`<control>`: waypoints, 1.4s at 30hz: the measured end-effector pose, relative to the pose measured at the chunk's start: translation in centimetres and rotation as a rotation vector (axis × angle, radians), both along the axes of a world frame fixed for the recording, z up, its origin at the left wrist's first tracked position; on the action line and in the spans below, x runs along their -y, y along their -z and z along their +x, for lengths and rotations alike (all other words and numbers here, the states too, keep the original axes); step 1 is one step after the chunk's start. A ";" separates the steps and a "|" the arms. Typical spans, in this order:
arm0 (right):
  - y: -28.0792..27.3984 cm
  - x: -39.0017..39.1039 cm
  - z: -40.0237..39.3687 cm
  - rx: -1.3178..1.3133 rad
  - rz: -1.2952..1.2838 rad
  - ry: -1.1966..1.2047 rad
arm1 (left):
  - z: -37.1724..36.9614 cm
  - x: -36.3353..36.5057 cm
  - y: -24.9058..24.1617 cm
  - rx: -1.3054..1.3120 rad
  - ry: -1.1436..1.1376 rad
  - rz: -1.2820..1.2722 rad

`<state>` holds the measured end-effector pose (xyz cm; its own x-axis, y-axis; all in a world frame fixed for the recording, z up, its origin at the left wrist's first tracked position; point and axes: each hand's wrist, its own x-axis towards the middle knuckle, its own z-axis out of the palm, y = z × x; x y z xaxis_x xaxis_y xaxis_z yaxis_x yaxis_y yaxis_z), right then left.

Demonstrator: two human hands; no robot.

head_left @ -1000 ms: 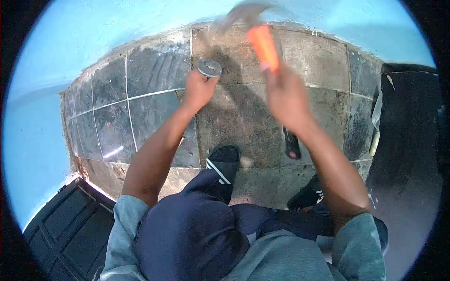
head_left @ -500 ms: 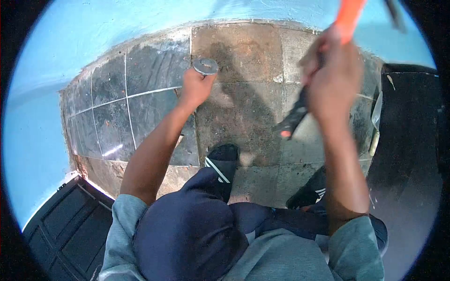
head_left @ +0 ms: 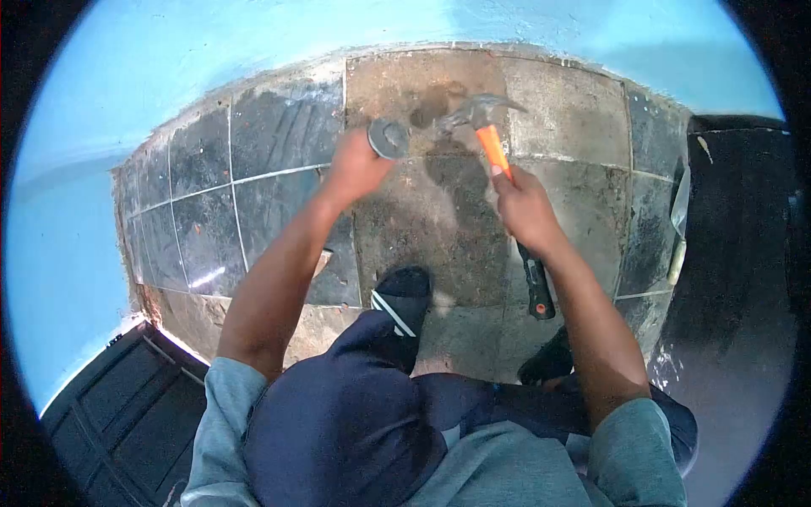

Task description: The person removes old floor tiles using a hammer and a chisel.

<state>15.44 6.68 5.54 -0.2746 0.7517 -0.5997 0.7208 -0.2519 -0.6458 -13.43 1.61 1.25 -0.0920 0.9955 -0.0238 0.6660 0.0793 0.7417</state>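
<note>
My left hand (head_left: 359, 169) is closed around a chisel whose round grey guard (head_left: 389, 139) tops the fist; its shaft and lower end are hidden. A claw hammer (head_left: 492, 150) with an orange neck and black grip is in my right hand (head_left: 528, 207), fingers wrapped round the handle. The hammer's head is slightly blurred, just right of the chisel and apart from it. Below both hands lies the tiled floor (head_left: 435, 245), its middle tiles brown and worn.
A light blue wall (head_left: 355, 25) borders the floor ahead. At the lower left is a dark panelled door (head_left: 118, 422), and a black surface (head_left: 726, 253) stands on the right. My dark shoe with white stripes (head_left: 401, 300) is on the tiles between my arms.
My right hand has brought the hammer down and left from its raised position, so its head is now near the chisel. My left hand and the chisel have shifted slightly right and down.
</note>
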 end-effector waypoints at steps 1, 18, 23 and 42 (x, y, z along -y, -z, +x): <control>-0.8 -0.2 -0.1 -0.019 -0.091 0.073 | -0.1 -0.1 -0.4 0.042 -0.003 -0.009; -10.6 -3.2 -3.6 -0.554 0.176 0.343 | -2.2 -0.8 1.5 0.143 -0.007 -0.155; -5.7 0.5 -4.9 -0.302 0.347 0.186 | -1.6 -1.3 1.3 0.122 -0.004 -0.196; -6.0 -0.4 -1.4 -0.074 0.761 0.227 | -1.7 -1.2 2.3 0.083 0.009 -0.244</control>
<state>14.05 7.05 11.57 -0.0848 0.9898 0.1143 0.6531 0.1419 -0.7438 -15.12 2.85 -1.02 -0.0711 0.9600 -0.2707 0.6054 0.2572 0.7532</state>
